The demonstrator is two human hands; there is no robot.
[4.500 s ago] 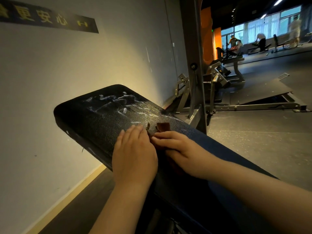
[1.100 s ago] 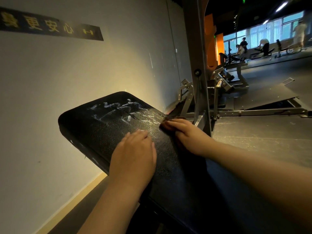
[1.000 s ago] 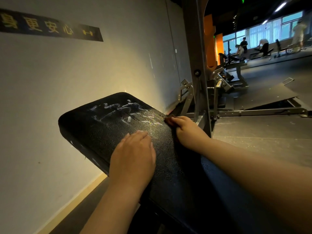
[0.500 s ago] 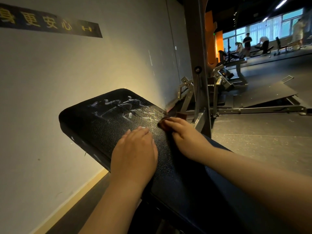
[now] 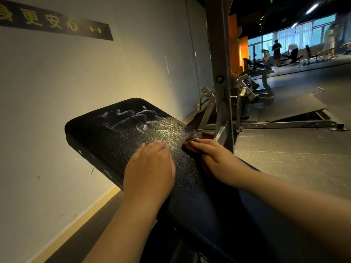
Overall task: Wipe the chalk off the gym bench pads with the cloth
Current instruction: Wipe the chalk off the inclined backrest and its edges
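A black textured bench pad [image 5: 106, 137] fills the middle of the view, with white chalk marks [image 5: 136, 120] across its far end. My left hand [image 5: 150, 168] lies flat on the pad with straight fingers, just short of the chalk. My right hand [image 5: 214, 158] presses a small brown cloth [image 5: 188, 145] onto the pad at its right edge, fingers laid over it. Most of the cloth is hidden under that hand.
A pale wall [image 5: 76, 76] with a dark sign runs close along the left. A steel machine upright [image 5: 220, 73] stands just beyond the pad's right edge. Dark gym floor [image 5: 294, 149] spreads to the right, with benches and people far back.
Over the last second my right hand slid the cloth back from the pad's far right edge toward me. My left hand stayed flat in place. The chalk marks look unchanged.
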